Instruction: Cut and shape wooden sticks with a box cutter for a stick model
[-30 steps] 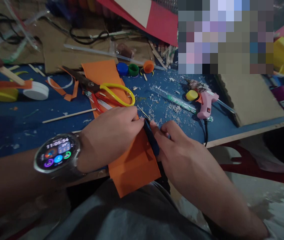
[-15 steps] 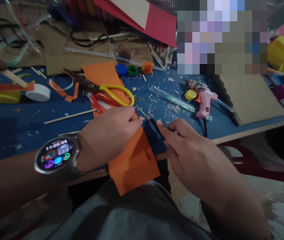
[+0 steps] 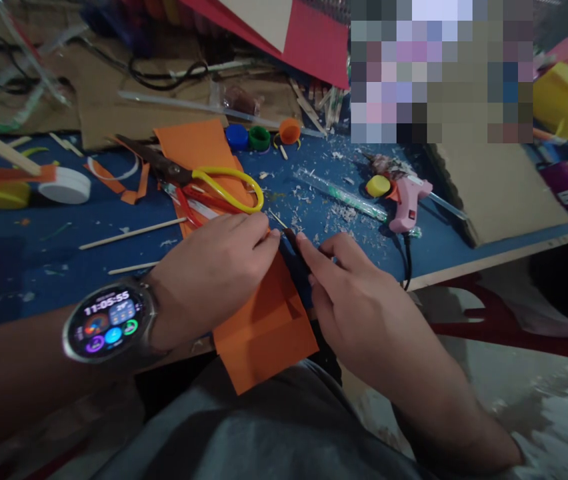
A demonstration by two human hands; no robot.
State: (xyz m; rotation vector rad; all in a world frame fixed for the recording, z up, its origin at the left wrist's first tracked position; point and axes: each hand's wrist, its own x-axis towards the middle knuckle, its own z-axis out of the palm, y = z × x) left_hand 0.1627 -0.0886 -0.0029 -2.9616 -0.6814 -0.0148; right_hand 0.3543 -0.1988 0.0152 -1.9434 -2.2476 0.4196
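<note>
My left hand (image 3: 214, 277), with a smartwatch (image 3: 109, 320) on its wrist, presses down on a folded orange paper sheet (image 3: 264, 327) that hangs over the table's near edge. Its fingertips pinch the sheet's right edge. My right hand (image 3: 354, 300) meets it from the right, the fingers closed on a narrow dark blue strip (image 3: 297, 250) lying along that edge. Most of the strip is hidden between the two hands.
Yellow-handled scissors (image 3: 209, 183) lie just beyond my hands on another orange sheet (image 3: 194, 143). A pink glue gun (image 3: 409, 203), a glue stick (image 3: 341, 193), bottle caps (image 3: 259, 137), wooden skewers (image 3: 131, 232), tape rolls (image 3: 64, 187) and cardboard (image 3: 499, 193) crowd the blue table (image 3: 39, 253).
My right hand has folded the dark blue strip in from a wider flap to a thin line against the orange sheet. My left hand stays pressed in place.
</note>
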